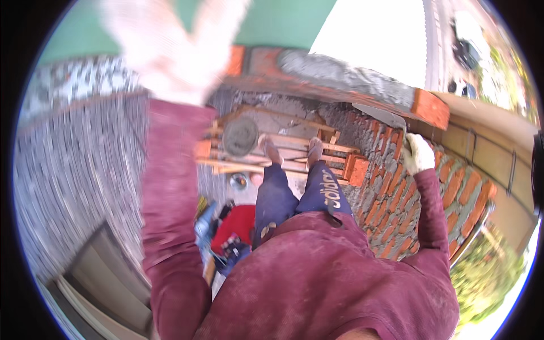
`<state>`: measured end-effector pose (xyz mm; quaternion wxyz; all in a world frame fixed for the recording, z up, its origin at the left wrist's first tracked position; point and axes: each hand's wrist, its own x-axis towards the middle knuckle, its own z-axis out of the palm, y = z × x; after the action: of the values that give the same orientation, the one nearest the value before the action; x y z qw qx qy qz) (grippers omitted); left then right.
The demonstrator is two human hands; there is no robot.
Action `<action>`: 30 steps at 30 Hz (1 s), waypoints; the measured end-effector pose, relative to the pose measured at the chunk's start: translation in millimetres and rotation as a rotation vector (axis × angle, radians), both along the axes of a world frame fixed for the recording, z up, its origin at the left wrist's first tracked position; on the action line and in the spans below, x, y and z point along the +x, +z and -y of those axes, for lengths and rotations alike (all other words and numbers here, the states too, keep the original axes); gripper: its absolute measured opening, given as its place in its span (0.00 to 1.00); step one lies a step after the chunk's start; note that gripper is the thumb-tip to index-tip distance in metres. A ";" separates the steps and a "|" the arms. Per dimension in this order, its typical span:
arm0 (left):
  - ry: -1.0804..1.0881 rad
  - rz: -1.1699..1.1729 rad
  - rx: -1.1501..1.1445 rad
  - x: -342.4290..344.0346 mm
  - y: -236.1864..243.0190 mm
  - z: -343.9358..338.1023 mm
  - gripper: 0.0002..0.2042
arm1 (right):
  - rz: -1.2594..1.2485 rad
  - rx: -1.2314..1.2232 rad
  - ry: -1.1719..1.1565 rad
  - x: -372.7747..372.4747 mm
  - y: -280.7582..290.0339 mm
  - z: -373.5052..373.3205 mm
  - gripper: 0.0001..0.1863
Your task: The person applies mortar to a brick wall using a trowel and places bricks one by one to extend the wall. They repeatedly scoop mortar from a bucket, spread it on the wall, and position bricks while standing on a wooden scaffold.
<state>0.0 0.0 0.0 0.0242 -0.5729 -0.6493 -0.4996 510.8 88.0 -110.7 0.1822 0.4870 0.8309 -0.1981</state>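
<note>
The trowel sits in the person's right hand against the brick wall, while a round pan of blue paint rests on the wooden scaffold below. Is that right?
Not quite. The head view shows the round pan on the wooden scaffold holding grey mortar, not blue paint. The rest stands: the right hand holds the trowel against the brick wall.

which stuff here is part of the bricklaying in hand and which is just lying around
In use:
right hand
trowel
brick wall
mortar bed
mortar pan
wooden scaffold
left hand, raised and blurred

Lying about:
red cloth
small metal bowl
</note>
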 end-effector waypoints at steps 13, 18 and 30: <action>0.393 0.649 -1.251 238.7 -365.9 356.7 0.33 | -0.005 -0.108 1.084 -420.8 -392.8 164.6 0.12; 0.555 0.771 -1.183 237.8 -383.4 376.4 0.31 | 0.147 -0.061 1.200 -544.7 -466.3 211.0 0.13; 0.554 0.887 -1.183 207.6 -389.7 383.3 0.28 | 0.421 -0.450 1.040 -522.2 -589.8 258.1 0.21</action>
<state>207.6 -383.3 -389.7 -0.4223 -0.0554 -0.8752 -0.2292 -11.4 -170.1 -700.5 0.5145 -0.0051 0.8437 -0.1533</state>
